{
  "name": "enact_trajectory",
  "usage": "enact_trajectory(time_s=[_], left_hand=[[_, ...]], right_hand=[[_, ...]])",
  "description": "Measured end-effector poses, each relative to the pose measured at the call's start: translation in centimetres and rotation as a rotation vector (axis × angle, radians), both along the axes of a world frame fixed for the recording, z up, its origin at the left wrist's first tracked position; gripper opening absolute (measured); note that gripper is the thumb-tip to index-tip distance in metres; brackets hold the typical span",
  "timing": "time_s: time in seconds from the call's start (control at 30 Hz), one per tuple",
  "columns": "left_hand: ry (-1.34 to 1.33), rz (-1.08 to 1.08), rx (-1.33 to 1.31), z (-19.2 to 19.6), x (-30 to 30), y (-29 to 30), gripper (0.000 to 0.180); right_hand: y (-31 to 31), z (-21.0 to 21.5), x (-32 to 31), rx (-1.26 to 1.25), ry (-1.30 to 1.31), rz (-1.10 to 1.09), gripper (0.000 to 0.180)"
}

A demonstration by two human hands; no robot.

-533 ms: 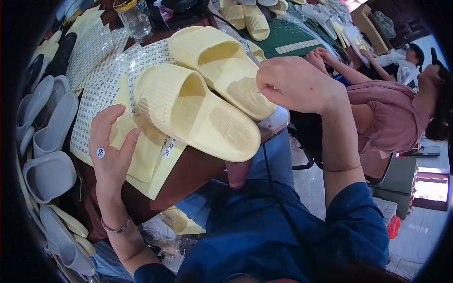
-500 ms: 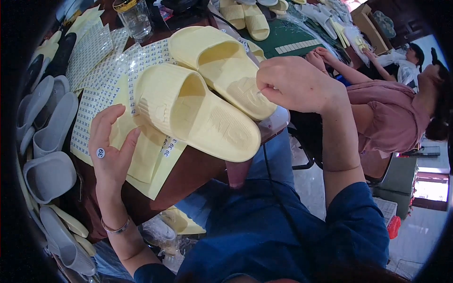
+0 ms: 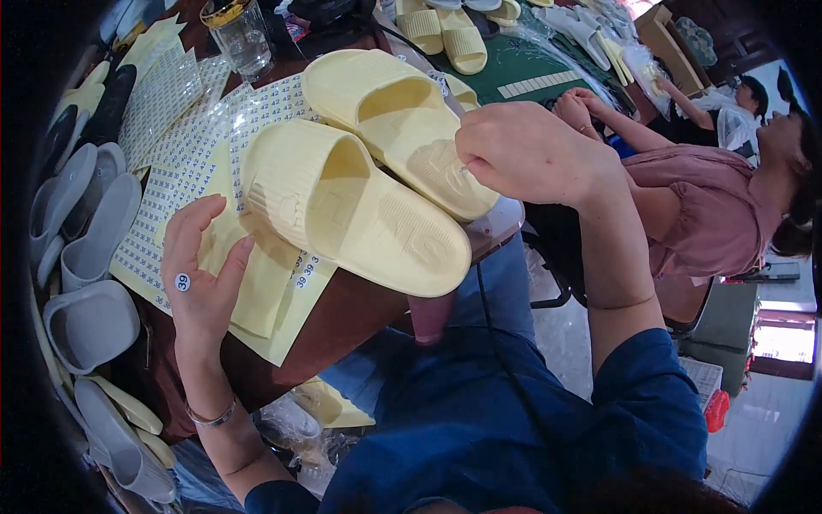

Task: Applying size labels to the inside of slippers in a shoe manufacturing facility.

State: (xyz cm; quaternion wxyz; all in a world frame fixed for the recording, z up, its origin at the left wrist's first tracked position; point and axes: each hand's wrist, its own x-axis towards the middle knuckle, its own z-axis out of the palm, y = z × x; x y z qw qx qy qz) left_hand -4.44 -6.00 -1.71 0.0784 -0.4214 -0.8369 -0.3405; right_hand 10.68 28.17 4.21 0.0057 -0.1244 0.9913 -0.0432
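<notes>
Just right of the wide-open, empty left hand (image 3: pixel 201 270), the near yellow slipper (image 3: pixel 411 244) points its heel away. The right hand (image 3: pixel 539 158) curls closed; I can't tell what it holds.

Matt ribbed slippers (image 3: pixel 287 176), clear glass tumbler (image 3: pixel 246 50), paper sticker sheets (image 3: pixel 171 201)

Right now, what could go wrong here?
The nearer yellow slipper might get nudged off, since its heel seems to reach the edge of the table. The drinking glass, standing close to the sticker sheets, could tip onto them. The round sticker on the left hand may rub off.
</notes>
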Motion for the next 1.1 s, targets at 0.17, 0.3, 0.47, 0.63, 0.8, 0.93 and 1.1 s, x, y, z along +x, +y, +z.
enact_trajectory(time_s=[0.17, 0.3, 0.47, 0.63, 0.8, 0.93, 1.1], left_hand=[[-0.004, -0.008, 0.005, -0.1, 0.0, -0.1, 0.045], [0.008, -0.008, 0.009, -0.2, -0.1, -0.2, 0.045], [-0.005, 0.007, 0.008, 0.0, 0.1, -0.1, 0.045], [-0.001, 0.002, 0.014, 0.1, 0.1, 0.0, 0.045], [0.004, 0.001, 0.012, 0.0, 0.1, -0.1, 0.045], [0.013, -0.007, 0.024, 0.0, -0.1, -0.1, 0.045], [-0.023, 0.023, 0.017, 0.1, -0.1, -0.1, 0.043]], right_hand=[[-0.1, -0.5, -0.5, 0.037, -0.049, -0.021, 0.016], [-0.1, -0.8, -0.5, 0.034, 0.032, 0.031, 0.015], [-0.6, -0.6, -0.6, 0.1, -0.063, -0.047, 0.011], [-0.7, -0.8, -0.6, 0.114, -0.053, -0.054, 0.012], [-0.9, -1.2, -0.7, 0.122, -0.048, -0.089, 0.011], [-0.7, -0.9, -0.4, 0.029, 0.069, -0.08, 0.01], [-0.4, 0.5, 1.2, -0.026, 0.301, -0.127, 0.011]])
